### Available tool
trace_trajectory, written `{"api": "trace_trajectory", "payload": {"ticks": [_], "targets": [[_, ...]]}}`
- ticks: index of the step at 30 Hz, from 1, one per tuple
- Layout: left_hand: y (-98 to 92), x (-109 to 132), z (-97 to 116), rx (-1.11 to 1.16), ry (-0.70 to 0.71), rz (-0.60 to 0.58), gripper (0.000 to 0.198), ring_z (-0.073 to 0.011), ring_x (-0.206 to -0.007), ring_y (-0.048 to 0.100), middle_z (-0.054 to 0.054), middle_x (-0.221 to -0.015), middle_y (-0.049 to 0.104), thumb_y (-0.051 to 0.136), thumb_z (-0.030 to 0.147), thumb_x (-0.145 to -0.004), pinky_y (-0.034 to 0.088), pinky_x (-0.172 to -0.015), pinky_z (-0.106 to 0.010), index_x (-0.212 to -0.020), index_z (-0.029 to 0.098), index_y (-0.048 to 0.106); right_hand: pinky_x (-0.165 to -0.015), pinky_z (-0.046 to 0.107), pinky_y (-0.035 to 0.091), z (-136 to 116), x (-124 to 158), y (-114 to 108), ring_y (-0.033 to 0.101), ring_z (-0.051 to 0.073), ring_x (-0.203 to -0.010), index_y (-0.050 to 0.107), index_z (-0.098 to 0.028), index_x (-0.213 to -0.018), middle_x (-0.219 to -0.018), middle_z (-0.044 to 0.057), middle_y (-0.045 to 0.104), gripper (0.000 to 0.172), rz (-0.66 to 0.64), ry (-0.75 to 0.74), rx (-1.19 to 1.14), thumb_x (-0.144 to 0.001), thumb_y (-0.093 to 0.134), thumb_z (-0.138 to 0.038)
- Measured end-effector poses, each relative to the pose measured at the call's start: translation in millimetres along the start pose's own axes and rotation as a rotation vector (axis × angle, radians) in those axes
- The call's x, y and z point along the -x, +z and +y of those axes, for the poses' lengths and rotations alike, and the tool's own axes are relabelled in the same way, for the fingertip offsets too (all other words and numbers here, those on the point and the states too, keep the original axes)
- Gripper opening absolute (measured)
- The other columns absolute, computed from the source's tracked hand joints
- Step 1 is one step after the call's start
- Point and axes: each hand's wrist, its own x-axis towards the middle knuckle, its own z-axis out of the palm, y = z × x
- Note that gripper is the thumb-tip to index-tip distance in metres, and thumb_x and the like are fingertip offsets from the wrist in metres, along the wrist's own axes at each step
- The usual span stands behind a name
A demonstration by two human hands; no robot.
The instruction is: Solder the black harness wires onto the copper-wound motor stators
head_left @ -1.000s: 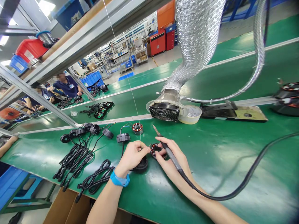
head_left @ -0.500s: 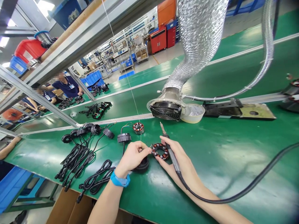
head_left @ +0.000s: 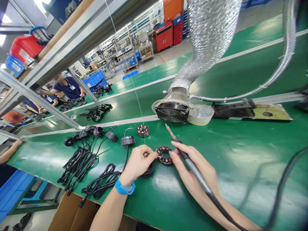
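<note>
On the green workbench (head_left: 223, 154), a wound stator (head_left: 164, 156) lies between the hands, at 3 o'clock from the narrowly pinched left hand (head_left: 138, 162), its fingertips (head_left: 154, 154) at the rim; the right hand (head_left: 192, 166) grips a soldering iron (head_left: 186, 157).

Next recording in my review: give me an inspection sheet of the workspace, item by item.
Surface: green bench mat.
Job's things: wound stator ring between the hands; second stator farther back.
Clutter: white bowl beside extraction fan.
Hands: left hand fingertips at the ring's edge; right hand holds soldering iron.
Cables: black leads bundled at left.
Surroundings: co-worker at a farther bench; blue bins.
</note>
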Motion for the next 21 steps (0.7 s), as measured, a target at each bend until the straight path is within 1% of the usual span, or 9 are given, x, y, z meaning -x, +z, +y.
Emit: {"api": "trace_trajectory", "payload": {"ticks": [1, 2, 3, 5, 9, 14, 21], "targets": [[-0.1, 0, 0, 0.003, -0.004, 0.0, 0.023, -0.0131, -0.069, 0.053, -0.003, -0.075, 0.064, 0.063, 0.034, -0.084, 0.039, -0.063, -0.024, -0.072, 0.014, 0.065, -0.075, 0.031, 0.056, -3, -1, -4, 0.069, 0.019, -0.078, 0.068, -0.024, -0.104, -0.09, 0.003, 0.073, 0.013, 0.048, -0.013, 0.0, -0.094, 0.059, -0.026], [-0.3, 0, 1, 0.005, -0.009, -0.001, 0.022, -0.0128, -0.069, 0.052, -0.002, -0.075, 0.064, 0.064, 0.033, -0.084, 0.038, -0.063, -0.024, -0.071, 0.014, 0.065, -0.071, 0.03, 0.055, -5, -1, -8, 0.069, 0.018, -0.073, 0.069, -0.024, -0.094, -0.085, 0.003, 0.074, 0.012, 0.08, -0.031, 0.001, -0.095, 0.057, -0.024], [-0.5, 0, 1, 0.005, -0.015, -0.002, 0.022, -0.0125, -0.068, 0.051, -0.002, -0.074, 0.063, 0.064, 0.032, -0.084, 0.037, -0.063, -0.024, -0.071, 0.014, 0.066, -0.068, 0.03, 0.055, -6, -1, -11, 0.069, 0.018, -0.069, 0.069, -0.024, -0.087, -0.08, 0.002, 0.074, 0.016, 0.095, -0.049, 0.0, -0.095, 0.055, -0.023], [-1.0, 0, 2, -0.003, -0.023, -0.005, 0.021, -0.012, -0.067, 0.05, -0.002, -0.074, 0.063, 0.064, 0.03, -0.083, 0.036, -0.061, -0.024, -0.071, 0.014, 0.066, -0.063, 0.03, 0.054, -4, 2, -16, 0.067, 0.017, -0.061, 0.068, -0.023, -0.08, -0.073, 0.001, 0.073, 0.021, 0.082, -0.087, -0.015, -0.095, 0.054, -0.023], [-1.7, 0, 3, -0.021, -0.021, -0.003, 0.02, -0.0118, -0.066, 0.049, -0.001, -0.073, 0.063, 0.064, 0.03, -0.083, 0.034, -0.06, -0.025, -0.07, 0.014, 0.066, -0.06, 0.031, 0.055, 0, 8, -15, 0.067, 0.017, -0.058, 0.069, -0.024, -0.08, -0.07, 0.001, 0.073, 0.02, 0.048, -0.149, -0.013, -0.093, 0.054, -0.019], [-1.2, -1, 2, -0.01, -0.025, -0.003, 0.021, -0.0123, -0.066, 0.049, -0.001, -0.074, 0.063, 0.065, 0.031, -0.083, 0.035, -0.061, -0.025, -0.072, 0.014, 0.068, -0.059, 0.03, 0.054, -2, 8, -12, 0.067, 0.016, -0.056, 0.066, -0.024, -0.082, -0.07, -0.002, 0.073, 0.019, 0.02, -0.216, 0.007, -0.092, 0.053, -0.015], [-0.5, 0, 3, -0.017, -0.026, 0.007, 0.021, -0.0122, -0.065, 0.05, -0.002, -0.074, 0.064, 0.064, 0.031, -0.083, 0.035, -0.06, -0.025, -0.071, 0.014, 0.067, -0.063, 0.029, 0.056, -1, 8, -11, 0.069, 0.017, -0.059, 0.067, -0.024, -0.079, -0.069, 0.0, 0.073, 0.023, 0.003, -0.142, 0.042, -0.095, 0.051, -0.02]]}}
